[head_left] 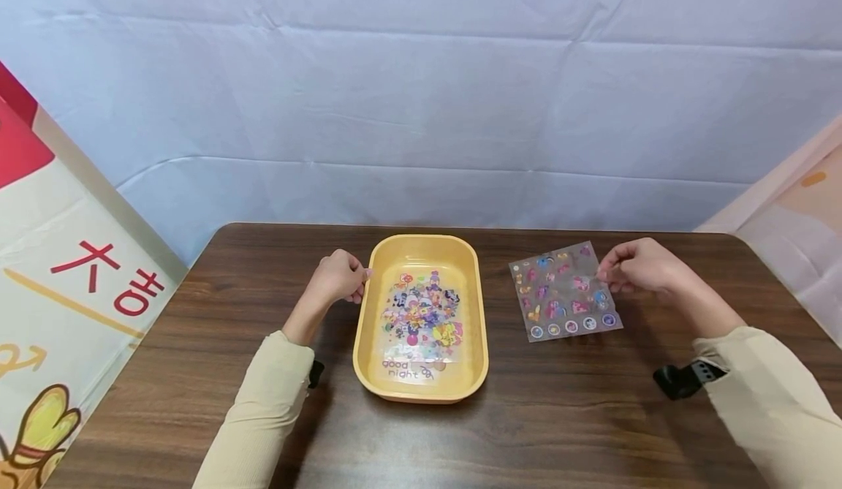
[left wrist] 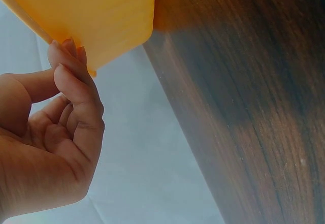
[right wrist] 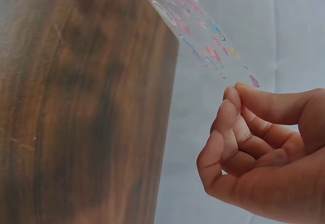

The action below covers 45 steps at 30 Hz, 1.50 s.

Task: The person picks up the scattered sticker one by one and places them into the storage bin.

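Note:
A yellow plastic tray [head_left: 365, 379] with rounded corners sits on the table, with clear sticker sheets [head_left: 421, 321] of colourful cartoon figures lying inside it. At the tray's left side, my left hand [head_left: 338, 275] pinches the rim; the left wrist view has that hand's fingertips [left wrist: 68, 51] at the tray's edge. To the right of the tray, my right hand [head_left: 638, 266] pinches the right edge of a transparent sticker sheet [head_left: 566, 292] between thumb and fingers. That sheet, with pink and blue figures and a row of round stickers, appears tilted above the table in the right wrist view.
The dark wood-grain table [head_left: 566, 416] ends at a back edge against a pale hanging cloth [head_left: 421, 109]. A printed cloth [head_left: 66, 277] with red characters hangs along the left side. Both wrists wear black straps, the right one [head_left: 687, 379] in plain sight.

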Motion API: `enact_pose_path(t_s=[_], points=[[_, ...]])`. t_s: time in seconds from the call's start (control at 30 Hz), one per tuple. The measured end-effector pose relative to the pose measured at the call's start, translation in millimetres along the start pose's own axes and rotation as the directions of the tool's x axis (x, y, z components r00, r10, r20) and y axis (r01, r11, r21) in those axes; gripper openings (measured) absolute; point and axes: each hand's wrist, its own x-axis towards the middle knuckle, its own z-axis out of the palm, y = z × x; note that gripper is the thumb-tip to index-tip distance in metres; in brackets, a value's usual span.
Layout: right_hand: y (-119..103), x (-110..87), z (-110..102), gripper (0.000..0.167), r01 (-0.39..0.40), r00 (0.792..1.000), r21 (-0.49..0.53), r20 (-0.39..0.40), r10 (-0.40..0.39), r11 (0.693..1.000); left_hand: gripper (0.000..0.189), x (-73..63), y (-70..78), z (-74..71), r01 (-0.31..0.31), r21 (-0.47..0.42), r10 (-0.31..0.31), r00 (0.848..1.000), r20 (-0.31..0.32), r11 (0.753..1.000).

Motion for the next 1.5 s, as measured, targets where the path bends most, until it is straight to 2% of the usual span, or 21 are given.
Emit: enact_pose_path(t_s=[0.33,0.63,1.07,1.5], points=[[-17,-3.1,-7,0.014,-0.002,1.0,-0.028,-0.012,0.002,1.0,0.027,0.7,-0.6,0.6,0.004,-0.001,-0.004,1.0,0.003,1.0],[-37,-2.4,-13,0.018,0.04,0.999,-0.066,-0.024,-0.041,0.997,0.026,1.9,-1.4,1.0,0.002,0.004,-0.002,1.0,0.003,1.0],[-61,-1.0,-12,0.016,0.093,0.995,0.111,-0.038,-0.089,0.99,0.026,3.2,-2.0,0.4,0.005,0.0,-0.005,1.0,0.006,1.0],[-84,6.1,-1,0.018,0.146,0.989,0.145,-0.032,-0.143,0.979,0.027,3.1,-1.1,-0.5,0.003,0.009,-0.003,1.0,0.006,1.0]])
